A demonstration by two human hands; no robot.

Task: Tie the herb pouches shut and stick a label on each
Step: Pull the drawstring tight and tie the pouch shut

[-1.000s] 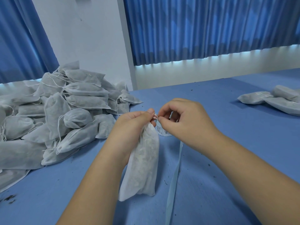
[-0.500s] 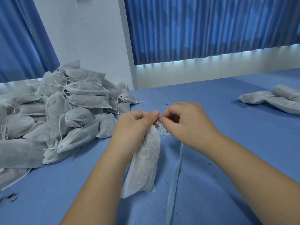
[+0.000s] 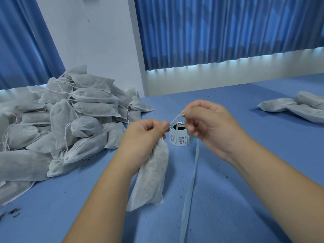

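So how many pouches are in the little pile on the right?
3: the left pouch, the back pouch and the front pouch. More may sit beyond the frame edge.

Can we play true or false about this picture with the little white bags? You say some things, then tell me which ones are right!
1. The left hand grips the top of a white pouch. True.
2. The right hand holds scissors. False: it pinches the pouch's string.
3. A label roll stands on the blue table, seen between the two hands. True.
4. The big pile of pouches lies on the person's right. False: it is on the left. Only a few pouches lie on the right.
5. A pale blue strip runs along the table from beside the roll toward the person. True.
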